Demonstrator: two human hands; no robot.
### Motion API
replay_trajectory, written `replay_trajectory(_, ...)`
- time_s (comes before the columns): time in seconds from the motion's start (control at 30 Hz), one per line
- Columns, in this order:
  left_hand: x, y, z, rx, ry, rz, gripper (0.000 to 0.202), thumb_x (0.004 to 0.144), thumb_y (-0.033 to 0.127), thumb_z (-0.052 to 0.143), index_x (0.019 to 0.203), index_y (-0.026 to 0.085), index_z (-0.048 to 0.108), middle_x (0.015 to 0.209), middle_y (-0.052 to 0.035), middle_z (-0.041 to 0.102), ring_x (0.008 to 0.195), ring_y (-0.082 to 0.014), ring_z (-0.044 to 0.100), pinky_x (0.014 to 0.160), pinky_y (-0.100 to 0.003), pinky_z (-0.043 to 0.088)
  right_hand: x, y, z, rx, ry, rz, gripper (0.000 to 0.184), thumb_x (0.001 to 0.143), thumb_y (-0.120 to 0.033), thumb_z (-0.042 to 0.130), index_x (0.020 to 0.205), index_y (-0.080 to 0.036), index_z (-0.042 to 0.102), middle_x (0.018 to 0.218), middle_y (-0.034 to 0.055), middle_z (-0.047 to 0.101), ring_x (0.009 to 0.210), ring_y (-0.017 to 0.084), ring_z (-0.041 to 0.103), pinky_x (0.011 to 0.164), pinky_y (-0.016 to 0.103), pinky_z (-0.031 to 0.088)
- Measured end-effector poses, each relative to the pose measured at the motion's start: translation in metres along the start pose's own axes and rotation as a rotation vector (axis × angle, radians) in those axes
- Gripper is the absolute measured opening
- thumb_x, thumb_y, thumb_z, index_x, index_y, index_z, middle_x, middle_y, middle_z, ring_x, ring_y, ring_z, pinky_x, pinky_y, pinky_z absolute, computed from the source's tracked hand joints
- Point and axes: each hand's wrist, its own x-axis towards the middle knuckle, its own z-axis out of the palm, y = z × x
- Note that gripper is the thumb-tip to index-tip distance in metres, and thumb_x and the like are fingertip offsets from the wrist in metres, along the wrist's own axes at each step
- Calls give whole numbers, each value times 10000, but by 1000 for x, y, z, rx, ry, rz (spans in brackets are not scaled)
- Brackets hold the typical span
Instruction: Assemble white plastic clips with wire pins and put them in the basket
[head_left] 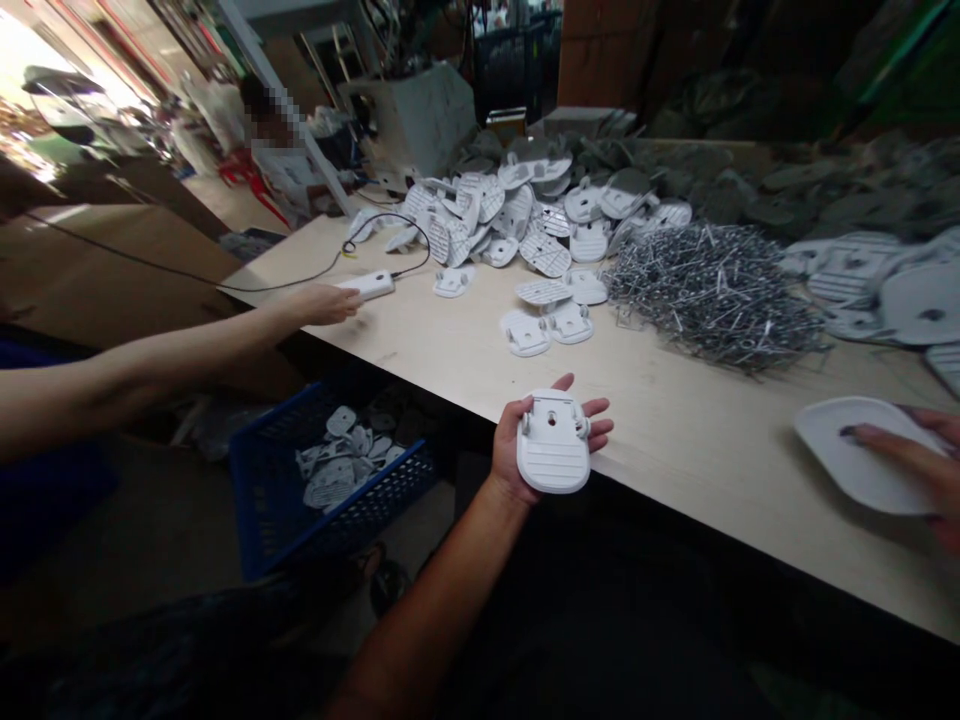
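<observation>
My left hand (507,462) is palm up just past the near edge of the table (675,420), cradling a white plastic part (553,442) with ribbed surface, a centre hole and two clips at its top; the fingers curl up round its edges. At the right edge of the view, my right hand (916,458) lies over another white plastic part (844,448), holding it at the table surface, smooth side up. A few loose white parts (546,322) lie on the table beyond my left hand.
A heap of white parts (517,210) fills the far table, with a pile of metal pins (712,290) to its right. A co-worker's hand (322,303) touches a white power strip (367,286). A blue basket (262,500) of parts sits on the floor at left.
</observation>
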Motion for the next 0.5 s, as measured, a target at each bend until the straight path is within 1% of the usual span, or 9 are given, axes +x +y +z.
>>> replay_trajectory(0.03,1,0,1,-2,-3,0,909,846,506,679,1647,190,388,1346,-241,728,1096,-369,785,1088,-516,484,-5,-9,6,71,-32,89,682,564,-422,862,1216,-269,734,1008,108,753,711,298,664,577,408,532)
replay_trajectory(0.07,1,0,1,-4,-3,1,906,846,503,681,1645,191,389,1347,-243,727,1096,-369,786,1083,-512,487,-8,-15,12,81,-42,136,682,545,-401,877,1200,-262,747,1001,98,751,717,291,661,599,404,530)
replay_trajectory(0.1,2,0,2,-6,-4,1,906,846,501,683,1645,192,388,1348,-244,727,1095,-369,786,1081,-508,488,-8,-18,18,40,-43,135,667,548,-420,887,1182,-255,759,985,87,749,721,285,659,620,402,525)
replay_trajectory(0.13,3,-1,2,-8,-4,0,909,845,500,686,1646,192,386,1349,-245,726,1094,-369,786,1082,-506,487,-6,-17,24,-34,-27,91,646,564,-473,887,1160,-252,772,973,75,749,736,285,662,651,407,523)
replay_trajectory(0.2,3,0,3,-8,-4,-2,920,844,502,688,1653,193,379,1356,-245,723,1094,-369,784,1092,-510,479,3,-9,31,-225,7,-53,627,625,-627,844,1125,-253,790,988,64,757,813,306,683,749,427,527)
replay_trajectory(0.27,2,0,2,-5,-2,-3,926,845,507,687,1657,193,375,1364,-243,719,1101,-371,779,1113,-523,462,14,4,33,-414,37,-196,649,725,-743,715,1130,-242,794,1042,84,768,920,341,702,846,443,522)
replay_trajectory(0.33,1,1,2,-1,5,-1,925,846,512,685,1656,192,377,1364,-240,718,1105,-371,775,1127,-533,447,21,12,30,-585,24,-302,736,835,-804,555,1215,-213,773,1103,136,770,1010,382,704,888,467,514)
replay_trajectory(0.43,-1,2,3,4,21,6,911,847,513,679,1648,194,385,1354,-234,722,1102,-373,773,1128,-544,442,21,12,21,-719,-62,-353,894,921,-885,360,1381,-196,694,1187,195,758,1079,427,699,881,506,515)
replay_trajectory(0.5,-1,3,4,5,31,14,909,845,509,679,1646,195,385,1357,-232,721,1093,-374,772,1130,-550,436,18,9,17,-734,-84,-316,973,898,-940,355,1458,-195,638,1208,208,757,1093,445,701,887,525,520)
